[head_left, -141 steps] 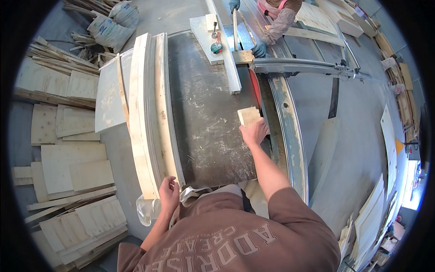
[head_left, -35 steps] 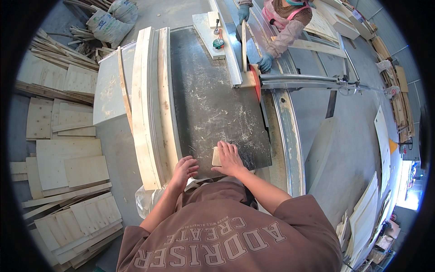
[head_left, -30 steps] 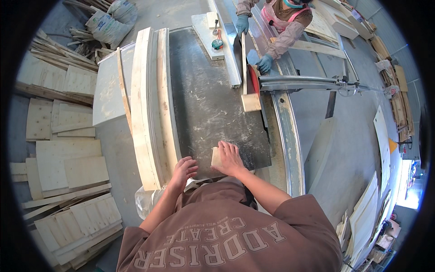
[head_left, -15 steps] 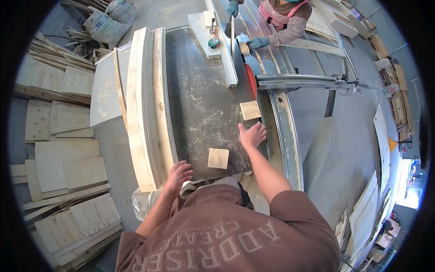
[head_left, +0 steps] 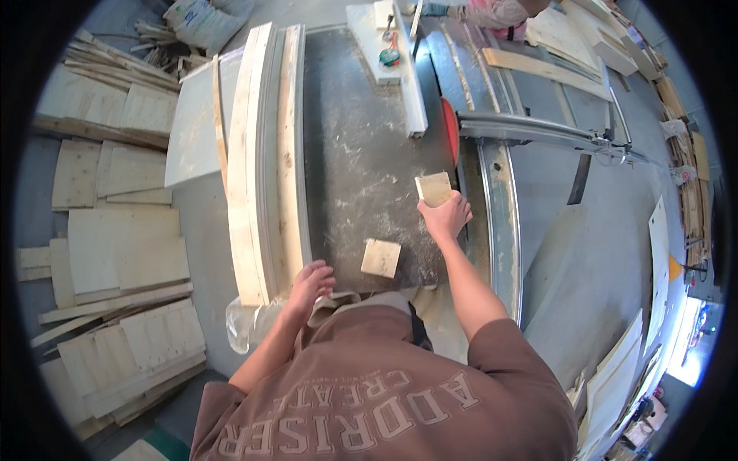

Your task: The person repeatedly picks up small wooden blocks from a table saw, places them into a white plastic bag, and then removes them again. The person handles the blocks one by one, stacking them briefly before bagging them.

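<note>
Hands splitting up: left hand is resting open at the near edge of the dusty grey saw table, beside the stacked pale planks, gripping nothing. Small square plywood offcut it was steadying a second ago is now lying loose just beside it. Right hand is reaching out, fingers touching a second square plywood piece near the red saw blade; grip not closed. Co-worker's hand is working at the far end.

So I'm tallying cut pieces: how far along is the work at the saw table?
One small square offcut lies loose on the table. The right hand touches a second wood block beside the red saw blade. The left hand rests at the table edge. Long planks remain uncut.
</note>
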Demonstrator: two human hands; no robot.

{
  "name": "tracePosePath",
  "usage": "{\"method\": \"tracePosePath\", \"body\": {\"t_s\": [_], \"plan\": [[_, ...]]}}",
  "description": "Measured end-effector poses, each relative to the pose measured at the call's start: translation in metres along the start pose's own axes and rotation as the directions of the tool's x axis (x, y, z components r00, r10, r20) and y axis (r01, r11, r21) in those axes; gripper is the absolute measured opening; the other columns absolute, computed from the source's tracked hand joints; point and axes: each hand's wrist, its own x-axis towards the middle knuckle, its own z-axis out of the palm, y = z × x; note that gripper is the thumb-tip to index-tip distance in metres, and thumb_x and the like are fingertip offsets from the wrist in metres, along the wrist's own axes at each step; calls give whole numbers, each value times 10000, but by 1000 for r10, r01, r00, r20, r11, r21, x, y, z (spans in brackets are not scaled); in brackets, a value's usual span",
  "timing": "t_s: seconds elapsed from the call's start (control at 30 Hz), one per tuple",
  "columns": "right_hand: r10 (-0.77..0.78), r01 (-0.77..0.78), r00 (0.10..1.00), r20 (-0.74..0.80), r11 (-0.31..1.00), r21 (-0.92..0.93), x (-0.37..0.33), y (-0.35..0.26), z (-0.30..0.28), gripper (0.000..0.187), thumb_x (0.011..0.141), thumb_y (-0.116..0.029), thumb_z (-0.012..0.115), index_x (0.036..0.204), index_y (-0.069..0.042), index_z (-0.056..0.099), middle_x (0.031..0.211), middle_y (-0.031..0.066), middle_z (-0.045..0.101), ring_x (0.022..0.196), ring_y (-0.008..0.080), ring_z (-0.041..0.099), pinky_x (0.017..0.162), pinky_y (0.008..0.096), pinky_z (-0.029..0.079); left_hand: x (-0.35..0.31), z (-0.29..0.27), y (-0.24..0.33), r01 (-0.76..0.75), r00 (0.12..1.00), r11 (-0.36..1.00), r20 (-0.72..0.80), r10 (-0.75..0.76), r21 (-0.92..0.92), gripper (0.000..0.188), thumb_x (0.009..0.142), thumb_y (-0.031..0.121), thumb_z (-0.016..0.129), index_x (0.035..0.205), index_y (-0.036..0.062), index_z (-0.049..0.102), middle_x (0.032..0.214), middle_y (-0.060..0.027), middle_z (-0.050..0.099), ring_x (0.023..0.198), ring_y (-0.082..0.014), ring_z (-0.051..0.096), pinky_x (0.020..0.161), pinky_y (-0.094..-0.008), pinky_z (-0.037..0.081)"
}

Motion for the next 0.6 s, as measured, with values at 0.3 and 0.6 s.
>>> {"method": "tracePosePath", "body": {"t_s": [0.3, 0.6], "plan": [[-626, 590, 719, 304, 780, 209, -137, 1, -35, 908, 636, -359, 933, 1378, -36, 521, 1342, 161, 588, 1283, 358, 531, 1163, 508, 357, 22, 15, -8, 25, 999, 995, 24, -27, 99, 590, 1071, 333, 662, 1535, 9, 494, 1390, -120, 649, 1162, -228, 655, 976, -377, 544], [-457, 426, 685, 568, 883, 196, -113, 7, -10, 1051, 779, -510, 931, 1575, -28, 443, 1521, 200, 535, 1463, 379, 455, 1225, 516, 361, 44, 11, -49, -131, 991, 825, 104, 87, 550, 588, 1026, 344, 706, 1457, -28, 558, 1280, -122, 697, 1144, -236, 674, 978, -383, 557]]}}
